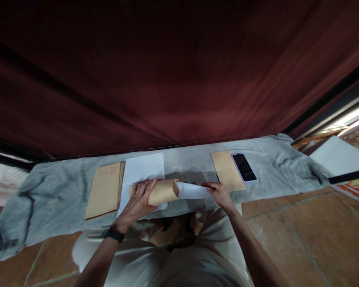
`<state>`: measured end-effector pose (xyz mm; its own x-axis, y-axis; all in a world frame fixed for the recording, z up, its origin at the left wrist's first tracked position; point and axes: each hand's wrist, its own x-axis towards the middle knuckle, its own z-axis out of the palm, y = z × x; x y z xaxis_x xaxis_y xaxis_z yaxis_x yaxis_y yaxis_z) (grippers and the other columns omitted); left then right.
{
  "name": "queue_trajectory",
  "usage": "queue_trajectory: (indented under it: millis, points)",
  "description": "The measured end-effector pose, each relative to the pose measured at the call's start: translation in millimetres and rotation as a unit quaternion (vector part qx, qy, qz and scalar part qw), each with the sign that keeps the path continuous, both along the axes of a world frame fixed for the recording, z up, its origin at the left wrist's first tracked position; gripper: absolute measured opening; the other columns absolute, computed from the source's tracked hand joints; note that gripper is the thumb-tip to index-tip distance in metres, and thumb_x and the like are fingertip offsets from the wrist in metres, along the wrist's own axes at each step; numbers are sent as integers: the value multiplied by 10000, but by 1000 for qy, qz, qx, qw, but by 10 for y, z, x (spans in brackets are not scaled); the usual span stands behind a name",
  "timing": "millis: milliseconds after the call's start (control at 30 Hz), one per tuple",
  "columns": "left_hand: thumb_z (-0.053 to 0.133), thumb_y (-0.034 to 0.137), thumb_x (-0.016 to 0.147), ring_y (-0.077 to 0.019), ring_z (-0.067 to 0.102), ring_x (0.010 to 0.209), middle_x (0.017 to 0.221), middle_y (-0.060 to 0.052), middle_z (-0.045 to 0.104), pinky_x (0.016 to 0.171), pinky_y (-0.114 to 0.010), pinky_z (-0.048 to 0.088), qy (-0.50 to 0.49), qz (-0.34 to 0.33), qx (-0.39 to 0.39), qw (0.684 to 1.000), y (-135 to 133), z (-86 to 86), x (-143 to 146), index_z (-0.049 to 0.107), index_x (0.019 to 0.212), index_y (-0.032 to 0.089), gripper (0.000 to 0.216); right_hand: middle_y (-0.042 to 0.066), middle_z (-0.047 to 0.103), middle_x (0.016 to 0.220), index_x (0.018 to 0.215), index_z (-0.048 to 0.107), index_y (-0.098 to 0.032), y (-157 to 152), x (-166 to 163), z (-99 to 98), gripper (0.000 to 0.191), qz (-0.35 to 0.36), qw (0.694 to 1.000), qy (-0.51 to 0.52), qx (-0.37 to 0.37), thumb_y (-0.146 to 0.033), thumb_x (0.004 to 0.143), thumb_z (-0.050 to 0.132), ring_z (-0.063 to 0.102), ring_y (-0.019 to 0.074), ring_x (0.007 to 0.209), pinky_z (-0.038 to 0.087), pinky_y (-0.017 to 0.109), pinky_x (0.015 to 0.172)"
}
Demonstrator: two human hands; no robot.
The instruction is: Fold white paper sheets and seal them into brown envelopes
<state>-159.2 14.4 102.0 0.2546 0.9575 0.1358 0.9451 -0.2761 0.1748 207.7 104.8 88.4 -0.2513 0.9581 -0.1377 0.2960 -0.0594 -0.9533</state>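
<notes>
My left hand (141, 199), with a dark band at the wrist, grips a brown paper envelope (164, 192) whose mouth bulges toward the right. A folded white sheet (193, 191) sits partly inside that mouth, its left part hidden by the envelope. At the sheet's right end, my right hand (219, 194) pinches it between thumb and fingers. Beneath and behind my left hand lie white sheets of paper (143, 165). A stack of brown envelopes (104, 190) rests left of them. Another brown envelope (229, 171) lies flat just beyond my right hand.
A phone (244, 167) with a dark screen lies right of the single envelope. Everything rests on a long narrow surface covered with grey cloth (275, 159). A dark red curtain (179, 99) hangs along its far edge. Tiled floor (287, 235) shows on the near side.
</notes>
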Motion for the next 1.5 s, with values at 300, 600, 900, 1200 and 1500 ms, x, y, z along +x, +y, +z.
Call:
queue_trajectory:
  millis: [300,600,900,1200,1500]
  points:
    - [770,331,694,-391,394,1409,1470,-188,459,1192,-608,213,5,-2,1,1000,47,56,145,155,1580,236,1082,-21,544,531,587,631,-219,-88,-226,212,343,27,996,-60,57,-419,855,555,511,149,543,357,247,507]
    - [791,336,682,-397,304,1460,1513,-195,394,1207,-616,184,-8,-22,-13,1000,99,86,321,147,1586,203,1118,49,598,794,641,659,-215,-289,-550,189,397,-13,986,-85,144,-409,958,519,583,187,777,482,313,741]
    - [776,322,701,-406,306,1465,1543,-197,365,1199,-636,199,-16,-53,-13,998,168,46,505,54,1595,225,1153,140,654,1209,788,739,-188,-343,-722,66,241,-18,978,-114,172,-180,938,550,533,259,1201,430,426,1047]
    - [754,339,726,-404,308,1468,1552,-188,366,1195,-629,217,-26,-65,-21,997,198,29,555,48,1599,233,1128,67,688,921,669,640,-210,-310,-683,71,291,10,982,-158,99,-175,940,538,641,186,845,464,286,795]
    - [756,363,736,-404,291,1478,1564,-189,353,1201,-634,194,-12,-70,-28,997,217,22,552,73,1602,235,1111,51,705,905,719,685,-212,-343,-613,79,209,-45,983,-165,69,-187,897,580,645,158,753,437,246,693]
